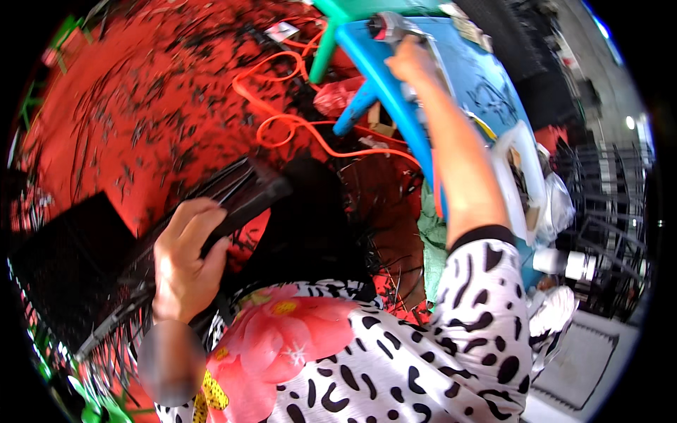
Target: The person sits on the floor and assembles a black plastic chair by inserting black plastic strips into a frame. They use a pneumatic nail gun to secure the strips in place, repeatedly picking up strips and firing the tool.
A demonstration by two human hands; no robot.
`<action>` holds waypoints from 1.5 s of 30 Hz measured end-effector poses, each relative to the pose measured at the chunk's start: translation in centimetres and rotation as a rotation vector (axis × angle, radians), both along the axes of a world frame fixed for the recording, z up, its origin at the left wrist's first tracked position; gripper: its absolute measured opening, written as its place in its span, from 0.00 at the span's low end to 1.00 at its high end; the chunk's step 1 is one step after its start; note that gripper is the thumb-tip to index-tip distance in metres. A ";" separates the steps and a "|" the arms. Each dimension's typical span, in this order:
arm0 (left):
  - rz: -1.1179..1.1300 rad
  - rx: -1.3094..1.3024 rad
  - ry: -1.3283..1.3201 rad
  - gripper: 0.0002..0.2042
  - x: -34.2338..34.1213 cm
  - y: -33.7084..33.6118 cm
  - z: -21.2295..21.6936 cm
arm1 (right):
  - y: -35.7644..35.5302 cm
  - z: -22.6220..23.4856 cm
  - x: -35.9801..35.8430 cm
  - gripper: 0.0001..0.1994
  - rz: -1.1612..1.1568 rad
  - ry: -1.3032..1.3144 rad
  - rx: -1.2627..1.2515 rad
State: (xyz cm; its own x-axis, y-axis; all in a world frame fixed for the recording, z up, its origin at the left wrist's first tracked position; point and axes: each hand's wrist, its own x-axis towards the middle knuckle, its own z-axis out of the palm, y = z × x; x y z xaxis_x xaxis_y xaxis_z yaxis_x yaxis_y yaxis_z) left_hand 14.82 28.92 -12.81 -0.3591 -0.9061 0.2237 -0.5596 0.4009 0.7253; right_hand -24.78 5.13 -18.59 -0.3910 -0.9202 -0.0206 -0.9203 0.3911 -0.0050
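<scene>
My left hand (pixel 187 261) is closed round the edge of a long black frame (pixel 247 187), its fingers over the top and its thumb underneath. The frame slants across my lap, and thin dark strands stick out along its lower left part. My right arm stretches far forward to a blue plastic stool (pixel 384 77). There my right hand (pixel 412 65) has its fingers curled at a grey and red hand-held power tool (pixel 389 28) lying on the seat; the exact grip is partly hidden.
An orange hose (pixel 303 125) loops over the red floor (pixel 134 113), which is strewn with black scraps. Beyond the blue stool is a green one (pixel 323 56). At right lie a white open container (pixel 513 176) and a white bottle (pixel 564 263). Black woven pieces (pixel 67 271) stand at left.
</scene>
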 end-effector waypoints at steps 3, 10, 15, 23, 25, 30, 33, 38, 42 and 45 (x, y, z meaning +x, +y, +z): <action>0.022 0.020 -0.017 0.16 0.1 -0.3 0.3 | 0.9 2.1 0.3 0.36 0.074 -0.080 -0.139; 0.100 0.082 -0.030 0.18 0.4 -1.8 0.8 | 9.3 3.8 -14.1 0.32 -0.042 0.026 0.114; 0.123 0.058 -0.071 0.18 1.4 -3.0 1.0 | 11.5 2.7 -17.7 0.35 0.016 0.052 0.385; 0.097 0.044 0.021 0.24 2.4 -2.5 0.9 | 11.2 4.2 -21.6 0.23 0.077 0.208 -0.186; 0.094 -0.044 0.078 0.26 2.2 -2.3 0.3 | 10.4 7.3 -18.9 0.22 0.123 0.108 -0.447; 0.092 -0.189 0.144 0.25 1.9 -1.6 0.2 | 14.2 10.1 5.8 0.18 0.921 -0.121 -0.478; 0.037 -0.216 0.176 0.24 1.9 -1.8 -0.4 | 16.6 9.3 14.3 0.21 1.248 -0.091 -0.413; -0.015 -0.333 0.179 0.23 1.3 -1.4 -1.1 | 17.5 9.2 17.9 0.20 1.319 0.016 -0.307; -0.035 -0.355 0.202 0.23 1.2 -1.2 -0.9 | 17.7 9.7 18.9 0.18 1.349 0.117 -0.288; -0.038 -0.356 0.198 0.23 0.7 -1.2 -1.3 | 17.6 9.3 18.9 0.17 1.420 0.177 -0.340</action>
State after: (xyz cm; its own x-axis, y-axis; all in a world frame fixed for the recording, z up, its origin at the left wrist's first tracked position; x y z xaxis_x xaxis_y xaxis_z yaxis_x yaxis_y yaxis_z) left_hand 15.54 27.72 -14.08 -0.3090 -0.7465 0.5893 -0.4033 0.6640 0.6297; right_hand -5.84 22.69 -9.34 0.8509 -0.4763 0.2216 -0.5211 -0.8187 0.2412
